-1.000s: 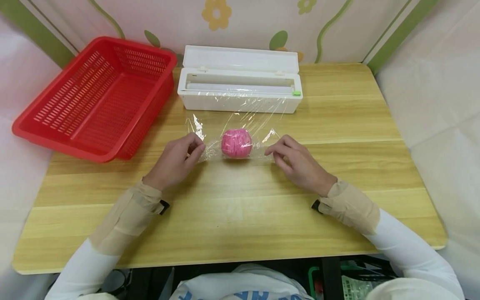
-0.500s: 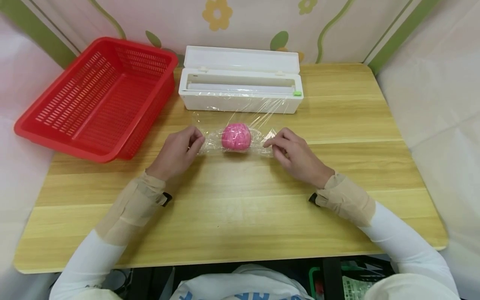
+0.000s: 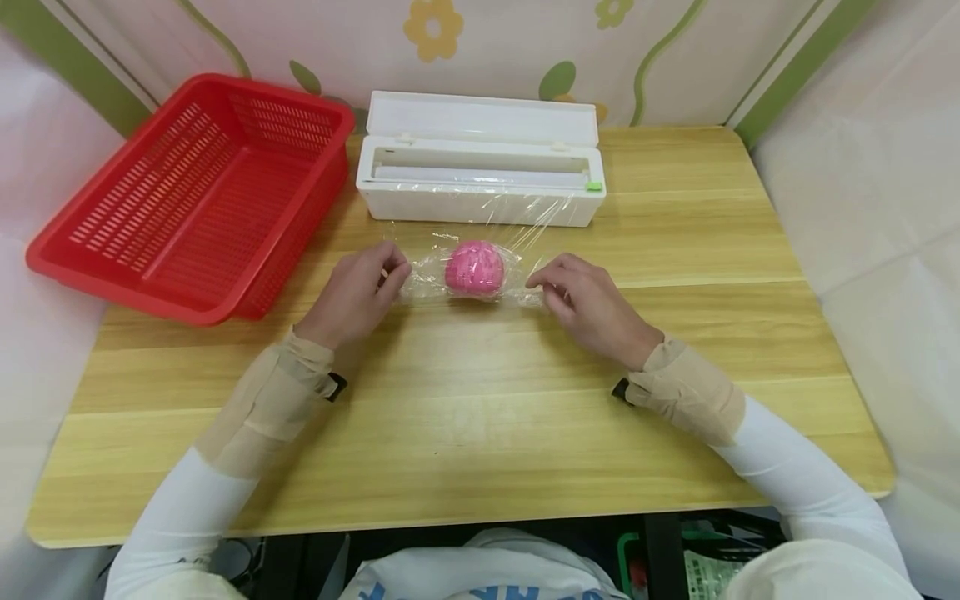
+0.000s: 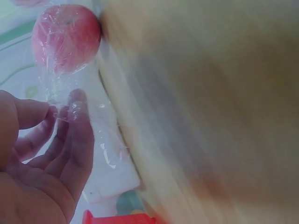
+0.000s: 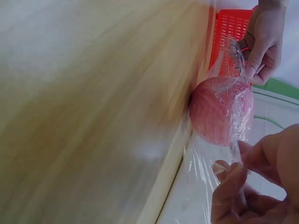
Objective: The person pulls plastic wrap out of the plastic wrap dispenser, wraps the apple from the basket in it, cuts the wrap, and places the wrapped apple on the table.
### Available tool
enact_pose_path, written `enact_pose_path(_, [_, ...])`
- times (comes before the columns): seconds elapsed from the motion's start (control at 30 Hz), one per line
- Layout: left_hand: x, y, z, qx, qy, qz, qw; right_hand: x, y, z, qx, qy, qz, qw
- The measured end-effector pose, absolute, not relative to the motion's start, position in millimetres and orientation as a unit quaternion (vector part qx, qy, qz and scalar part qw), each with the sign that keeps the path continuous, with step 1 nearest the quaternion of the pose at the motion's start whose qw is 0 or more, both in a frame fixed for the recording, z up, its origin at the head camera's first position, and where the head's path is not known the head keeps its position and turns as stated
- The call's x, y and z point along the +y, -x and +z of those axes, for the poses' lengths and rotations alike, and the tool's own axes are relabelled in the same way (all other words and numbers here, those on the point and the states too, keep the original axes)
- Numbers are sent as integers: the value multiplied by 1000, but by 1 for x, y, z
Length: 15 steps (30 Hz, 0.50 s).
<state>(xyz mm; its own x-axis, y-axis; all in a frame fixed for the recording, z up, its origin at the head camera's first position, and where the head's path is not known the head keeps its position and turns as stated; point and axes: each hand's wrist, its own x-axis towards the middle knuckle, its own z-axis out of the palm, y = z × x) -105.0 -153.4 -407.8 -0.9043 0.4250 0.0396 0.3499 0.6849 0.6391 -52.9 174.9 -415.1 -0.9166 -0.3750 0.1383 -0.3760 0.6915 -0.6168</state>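
A pink-red apple (image 3: 474, 268) sits mid-table in clear cling film (image 3: 429, 275); the film wraps over it and runs back to a white dispenser (image 3: 487, 119). My left hand (image 3: 347, 298) is left of the apple, pinching film between thumb and fingers (image 4: 77, 112). On the other side, my right hand (image 3: 592, 310) pinches the film too, thumb against fingertips (image 5: 236, 175). Neither hand touches the apple's skin. The left wrist view shows the dimple on the apple (image 4: 70, 35), under wrinkled film. How far the film reaches beneath the apple is hidden.
The dispenser's lid stands raised at the table's back, with a roll (image 3: 480, 175) inside and a small green slider (image 3: 593, 187) at its right front. A red slotted basket (image 3: 300, 242) stands at the left. Pale cloth hangs behind and on both sides.
The apple has rolled a little back toward the dispenser. Both hands have moved slightly the same way, still holding the film, which is now gathered more closely about the apple.
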Motion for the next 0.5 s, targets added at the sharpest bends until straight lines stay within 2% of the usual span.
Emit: enact_pose_path(0.5, [-151,110,-402,916,-204,341,62,169,55,-405,-931,-186,313,-17])
